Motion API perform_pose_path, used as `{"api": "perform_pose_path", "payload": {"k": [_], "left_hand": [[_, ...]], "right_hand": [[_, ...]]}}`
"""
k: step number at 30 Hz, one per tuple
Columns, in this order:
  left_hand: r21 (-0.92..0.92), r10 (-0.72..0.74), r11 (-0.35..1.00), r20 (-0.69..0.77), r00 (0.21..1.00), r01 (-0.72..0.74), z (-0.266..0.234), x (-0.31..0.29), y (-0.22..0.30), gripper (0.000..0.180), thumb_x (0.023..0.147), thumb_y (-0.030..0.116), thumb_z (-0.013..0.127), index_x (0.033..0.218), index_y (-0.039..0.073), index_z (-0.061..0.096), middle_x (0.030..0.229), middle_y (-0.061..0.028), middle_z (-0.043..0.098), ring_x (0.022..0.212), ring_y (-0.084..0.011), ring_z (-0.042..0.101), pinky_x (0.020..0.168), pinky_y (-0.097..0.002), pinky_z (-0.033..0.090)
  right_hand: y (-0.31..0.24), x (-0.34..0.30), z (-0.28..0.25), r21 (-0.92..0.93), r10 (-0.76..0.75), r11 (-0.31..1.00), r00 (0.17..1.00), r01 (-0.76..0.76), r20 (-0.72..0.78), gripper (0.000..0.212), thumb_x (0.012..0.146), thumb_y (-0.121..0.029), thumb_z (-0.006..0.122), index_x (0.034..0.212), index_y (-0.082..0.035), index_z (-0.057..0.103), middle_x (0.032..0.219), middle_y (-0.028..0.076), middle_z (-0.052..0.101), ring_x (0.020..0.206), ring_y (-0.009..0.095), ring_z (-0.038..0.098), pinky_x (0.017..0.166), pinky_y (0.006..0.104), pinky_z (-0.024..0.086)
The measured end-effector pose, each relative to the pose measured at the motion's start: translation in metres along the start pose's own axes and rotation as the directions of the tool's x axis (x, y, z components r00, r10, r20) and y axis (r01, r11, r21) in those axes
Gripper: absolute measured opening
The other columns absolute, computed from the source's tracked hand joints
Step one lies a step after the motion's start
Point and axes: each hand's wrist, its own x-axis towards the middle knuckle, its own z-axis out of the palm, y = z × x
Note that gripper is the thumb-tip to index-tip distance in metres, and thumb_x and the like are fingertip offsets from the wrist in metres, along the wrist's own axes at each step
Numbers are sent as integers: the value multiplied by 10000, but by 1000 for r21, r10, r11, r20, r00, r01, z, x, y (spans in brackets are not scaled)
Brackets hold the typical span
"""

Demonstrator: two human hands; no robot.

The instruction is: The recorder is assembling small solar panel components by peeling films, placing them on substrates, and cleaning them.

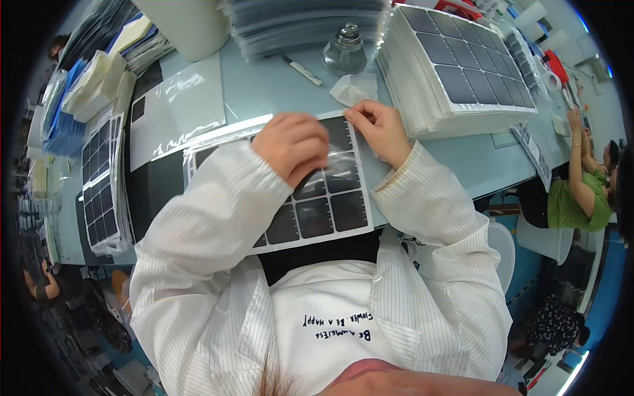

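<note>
In front of me on the table lies a white-bordered sheet of dark rounded panels (316, 218), its near edge close to my body. My left hand (292, 146) is over the middle of this sheet with its fingers curled in; what they hold, if anything, is hidden. At the sheet's far right corner, my right hand (382, 132) pinches the edge between thumb and forefinger. A crumpled white wipe (355, 89) lies just beyond that hand.
To the right rises a tall stack of similar panel sheets (456, 66). A glass bottle (345, 49) and a knife-like tool (302, 70) lie farther off, before a pile of clear film (304, 26). More panel sheets (102, 185) are at left. A person in green (581, 204) sits at right.
</note>
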Motion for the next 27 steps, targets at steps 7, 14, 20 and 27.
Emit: {"api": "perform_pose_path", "payload": {"k": [7,14,20,27], "left_hand": [[-74,-459,883,68,886,464,-61,-133,48,203,573,105,775,720,117,636,837,-39,601,851,-202,563,767,-324,428],[-588,-864,394,-500,66,707,-136,-328,99,35,819,46,567,794,43,543,839,-41,559,614,-50,412,571,-180,324],[-702,-839,273,-508,-194,658,-270,-626,230,132,886,124,455,788,76,530,629,-41,495,510,-100,409,461,-200,302],[22,-505,-643,-764,-402,765,-204,-604,229,191,783,275,586,789,88,624,716,-68,624,662,-200,593,591,-321,454]], "right_hand": [[0,-3,1,-232,-186,959,980,165,-70,149,833,-124,614,806,22,612,654,-9,564,617,49,477,562,204,388],[1,-6,0,-252,-176,955,982,155,-64,171,866,-160,586,819,3,609,643,-40,527,566,24,432,496,180,335],[-3,-5,6,-111,-143,985,988,135,-66,158,851,-146,604,791,-1,614,591,-42,505,504,22,411,442,186,313],[-5,-10,4,-174,-118,979,990,104,-75,179,873,-182,586,849,-9,621,658,-52,527,535,13,412,474,162,318]]}}
